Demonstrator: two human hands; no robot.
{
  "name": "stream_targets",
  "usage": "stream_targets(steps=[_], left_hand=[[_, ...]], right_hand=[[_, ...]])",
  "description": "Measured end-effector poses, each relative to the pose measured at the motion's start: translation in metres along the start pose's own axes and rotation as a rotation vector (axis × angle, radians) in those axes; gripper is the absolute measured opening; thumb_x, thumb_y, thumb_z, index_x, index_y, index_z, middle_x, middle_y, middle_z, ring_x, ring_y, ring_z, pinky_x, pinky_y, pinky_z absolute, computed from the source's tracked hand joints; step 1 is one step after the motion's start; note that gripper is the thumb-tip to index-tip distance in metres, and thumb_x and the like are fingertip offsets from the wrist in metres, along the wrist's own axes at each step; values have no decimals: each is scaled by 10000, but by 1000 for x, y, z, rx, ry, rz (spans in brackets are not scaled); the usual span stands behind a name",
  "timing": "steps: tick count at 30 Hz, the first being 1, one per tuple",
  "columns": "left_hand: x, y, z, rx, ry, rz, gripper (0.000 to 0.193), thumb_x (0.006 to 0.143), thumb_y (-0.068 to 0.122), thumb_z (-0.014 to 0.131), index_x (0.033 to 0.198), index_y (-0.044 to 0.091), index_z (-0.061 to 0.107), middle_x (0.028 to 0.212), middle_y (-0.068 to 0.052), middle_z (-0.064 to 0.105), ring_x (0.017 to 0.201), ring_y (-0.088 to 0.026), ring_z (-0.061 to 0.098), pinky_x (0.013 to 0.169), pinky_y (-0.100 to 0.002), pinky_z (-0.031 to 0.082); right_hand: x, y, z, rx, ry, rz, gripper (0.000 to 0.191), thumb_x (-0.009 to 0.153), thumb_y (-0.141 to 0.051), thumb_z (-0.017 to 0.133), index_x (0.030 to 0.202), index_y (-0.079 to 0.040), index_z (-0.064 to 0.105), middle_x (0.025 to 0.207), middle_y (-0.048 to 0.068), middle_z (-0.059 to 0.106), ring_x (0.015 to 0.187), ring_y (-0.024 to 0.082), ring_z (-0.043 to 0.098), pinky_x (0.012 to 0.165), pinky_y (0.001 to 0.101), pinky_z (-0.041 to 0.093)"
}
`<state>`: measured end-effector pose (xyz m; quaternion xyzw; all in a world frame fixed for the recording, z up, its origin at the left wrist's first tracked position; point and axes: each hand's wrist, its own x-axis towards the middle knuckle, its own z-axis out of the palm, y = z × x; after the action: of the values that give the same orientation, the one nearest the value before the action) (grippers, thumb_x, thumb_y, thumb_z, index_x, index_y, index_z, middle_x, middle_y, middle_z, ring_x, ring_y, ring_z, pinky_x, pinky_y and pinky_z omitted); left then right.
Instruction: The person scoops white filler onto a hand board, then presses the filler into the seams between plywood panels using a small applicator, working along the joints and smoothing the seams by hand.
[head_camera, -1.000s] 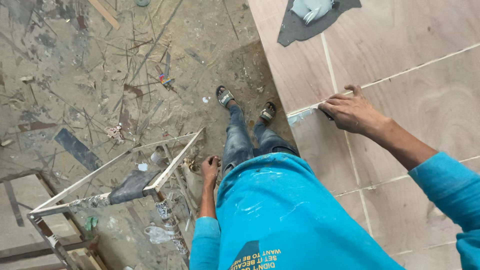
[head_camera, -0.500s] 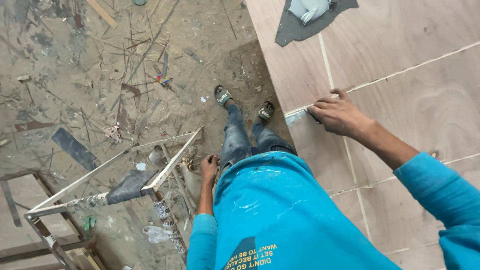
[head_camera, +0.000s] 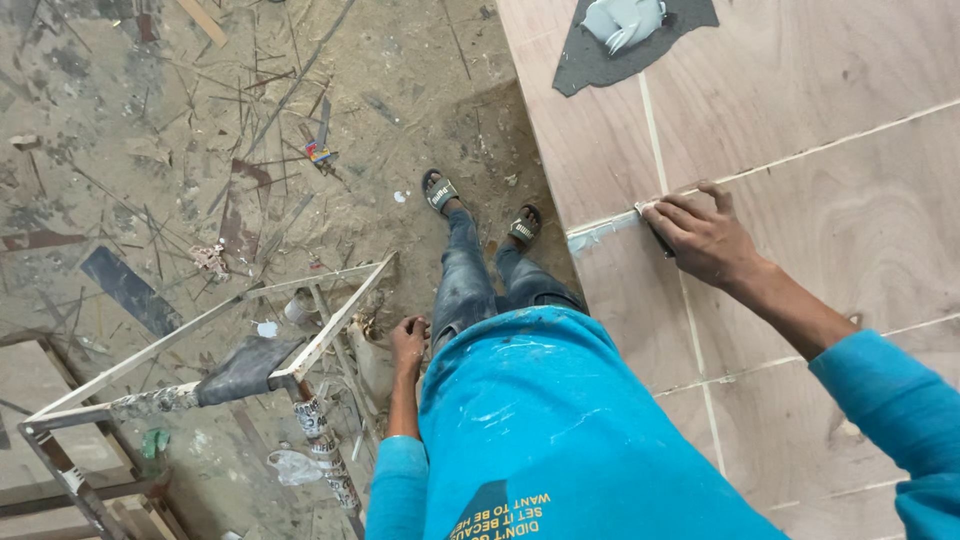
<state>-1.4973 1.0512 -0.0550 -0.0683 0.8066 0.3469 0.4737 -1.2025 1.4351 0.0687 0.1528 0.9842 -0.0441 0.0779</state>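
Head view looks straight down along the person's blue shirt to the feet in sandals (head_camera: 480, 208) on a dusty floor (head_camera: 150, 120). The right hand (head_camera: 700, 238) lies on a plywood wall panel (head_camera: 860, 220), at the place where a pale horizontal seam meets a vertical one. Its fingers are pressed together around a small dark putty knife (head_camera: 655, 228), and the blade end touches the seam line. A grey-white smear of filler (head_camera: 600, 235) sits in the seam just beside the blade, so it seems the hand holds the tool flat in order to push the paste into the gap. Near the top edge, a dark flat piece with a lump of the same pale filler (head_camera: 630, 30) rests against the panel, well apart from the hand; probably it serves as a palette.

The left hand (head_camera: 408, 338) hangs low beside the hip, near the corner of a rough metal frame stand (head_camera: 300, 350). Its fingers look loosely curled, but I cannot tell if they hold something.

The panels are brown wood veneer with light joints between them. The floor is bare concrete with sawdust, thin wood strips and small scraps everywhere, like a workshop or a building site.
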Motion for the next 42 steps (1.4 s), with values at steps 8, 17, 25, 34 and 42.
stream_targets(steps=[8, 17, 25, 34, 42], left_hand=[[6, 7, -3, 114, 13, 77, 340, 977, 298, 629, 1088, -5, 735, 926, -73, 757, 753, -141, 681, 641, -288, 527], [9, 19, 3, 55, -57, 135, 325, 990, 281, 624, 1104, -7, 725, 941, -78, 741, 753, -138, 659, 623, -290, 523], [1, 3, -2, -10, -28, 40, 310, 1002, 268, 607, 1100, -5, 717, 937, -72, 729, 746, -143, 657, 599, -295, 518], [4, 7, -2, 26, 6, 67, 309, 985, 270, 607, 1070, -3, 723, 922, -62, 735, 730, -129, 669, 585, -283, 525], [9, 15, 7, 41, -27, 122, 329, 974, 259, 628, 1127, -13, 732, 954, -100, 763, 763, -153, 687, 659, -286, 550]], right_hand=[[-1, -8, 2, 35, 98, 40, 376, 946, -134, 639, 1316, -131, 708, 1286, -7, 731, 1260, 117, 629, 1177, 458, 317], [29, 24, -27, 173, -448, 33, 368, 896, -160, 614, 1251, -229, 681, 1200, -46, 735, 1240, 107, 609, 1165, 564, 286], [16, 37, -34, 195, -319, 114, 425, 929, -142, 599, 1342, -224, 649, 1305, -16, 696, 1255, 112, 608, 1207, 550, 276], [21, 5, -12, 188, -196, 74, 451, 886, -163, 657, 1337, -178, 649, 1284, 3, 707, 1255, 132, 614, 1173, 491, 327], [14, -2, -1, 148, -136, 41, 429, 885, -151, 666, 1314, -169, 661, 1305, 5, 709, 1282, 127, 616, 1158, 476, 350]])
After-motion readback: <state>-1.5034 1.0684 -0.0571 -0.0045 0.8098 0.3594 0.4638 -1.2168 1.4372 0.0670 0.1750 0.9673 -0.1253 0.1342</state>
